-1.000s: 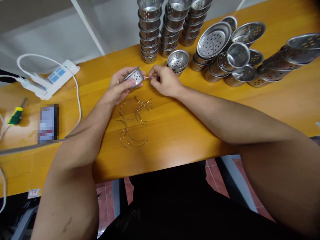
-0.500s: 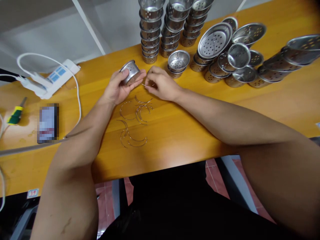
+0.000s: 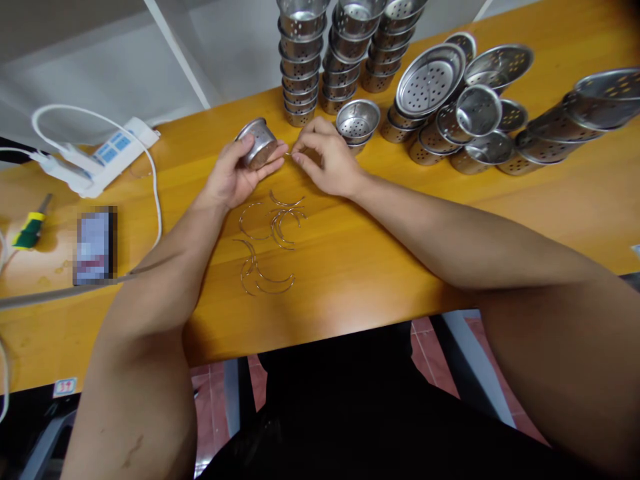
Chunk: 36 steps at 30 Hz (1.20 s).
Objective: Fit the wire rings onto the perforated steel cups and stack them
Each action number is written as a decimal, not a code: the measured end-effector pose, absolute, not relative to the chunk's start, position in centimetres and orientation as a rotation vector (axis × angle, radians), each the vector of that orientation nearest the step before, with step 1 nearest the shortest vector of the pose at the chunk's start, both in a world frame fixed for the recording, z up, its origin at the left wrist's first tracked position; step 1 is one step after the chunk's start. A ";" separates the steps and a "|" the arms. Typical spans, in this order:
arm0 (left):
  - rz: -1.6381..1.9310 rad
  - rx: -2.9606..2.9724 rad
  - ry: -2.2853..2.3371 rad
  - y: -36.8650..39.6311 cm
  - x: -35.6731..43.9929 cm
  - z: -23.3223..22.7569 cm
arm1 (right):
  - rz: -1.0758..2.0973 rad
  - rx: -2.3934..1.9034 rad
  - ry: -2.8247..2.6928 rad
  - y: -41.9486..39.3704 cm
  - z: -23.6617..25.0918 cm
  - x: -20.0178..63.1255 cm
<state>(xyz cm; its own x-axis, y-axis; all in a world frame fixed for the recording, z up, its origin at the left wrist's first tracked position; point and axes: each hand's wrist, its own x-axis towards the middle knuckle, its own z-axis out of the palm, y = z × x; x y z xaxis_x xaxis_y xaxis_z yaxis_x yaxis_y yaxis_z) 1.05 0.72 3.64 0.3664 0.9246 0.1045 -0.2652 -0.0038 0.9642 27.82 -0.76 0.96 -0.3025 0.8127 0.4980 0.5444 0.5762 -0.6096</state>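
My left hand (image 3: 234,172) grips a small perforated metal cup (image 3: 258,143), tilted on its side, with the thumb over its wall and the fingers beneath. Just right of it, my right hand (image 3: 325,157) pinches a thin piece of wire (image 3: 289,155) between thumb and fingertips; only a short end of it shows beside the left fingertips. Several curved wires (image 3: 284,227) lie on the table below both hands. Another perforated metal cup (image 3: 358,123) stands right behind my right hand, which partly covers its base.
Tall stacks of perforated cups (image 3: 301,73) stand at the back. More perforated cups (image 3: 431,81), some leaning, spread to the right. On the left are a white power strip (image 3: 120,150) with cables, a phone (image 3: 94,247) and a yellow-green handled tool (image 3: 31,230). The wooden table's front edge (image 3: 320,337) faces me.
My right hand has risen slightly and its fingers have shifted, bringing the wire end up beside the left fingertips. The cup in my left hand has tipped and moved slightly left.
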 end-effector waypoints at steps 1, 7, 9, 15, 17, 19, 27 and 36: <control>1.075 1.208 0.704 0.8 1.0 3.6 | 0.407 -1.077 -1.998 -0.8 1.0 27.8; 1.052 1.221 0.676 0.5 1.3 3.7 | 0.329 -1.095 -2.047 -1.1 1.5 27.8; 1.034 1.240 0.677 0.1 1.6 3.9 | 0.362 -1.104 -2.035 -1.3 1.5 27.7; 1.010 1.272 0.718 -0.7 1.9 4.3 | 0.621 -1.088 -1.894 -1.3 1.2 27.1; 1.034 1.285 0.731 -0.5 2.0 4.2 | 0.660 -1.086 -1.842 -1.3 1.3 27.0; 1.078 1.314 0.751 -0.1 2.0 3.9 | 0.680 -1.101 -1.809 -1.3 1.5 27.1; 1.184 1.448 0.837 2.2 1.4 2.1 | 0.632 -1.177 -1.800 -1.1 1.4 27.7; 1.153 1.545 0.782 2.7 1.3 1.6 | 0.588 -1.119 -1.744 -1.1 1.3 27.6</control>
<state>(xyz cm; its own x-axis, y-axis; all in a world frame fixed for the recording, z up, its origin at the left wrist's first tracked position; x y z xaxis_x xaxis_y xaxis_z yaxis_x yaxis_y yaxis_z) 1.26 2.72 1.55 0.3326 0.8992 0.2844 -0.0686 -0.2777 0.9582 27.58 -1.15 1.35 -0.1317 0.8803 0.4558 0.4245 0.4656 -0.7765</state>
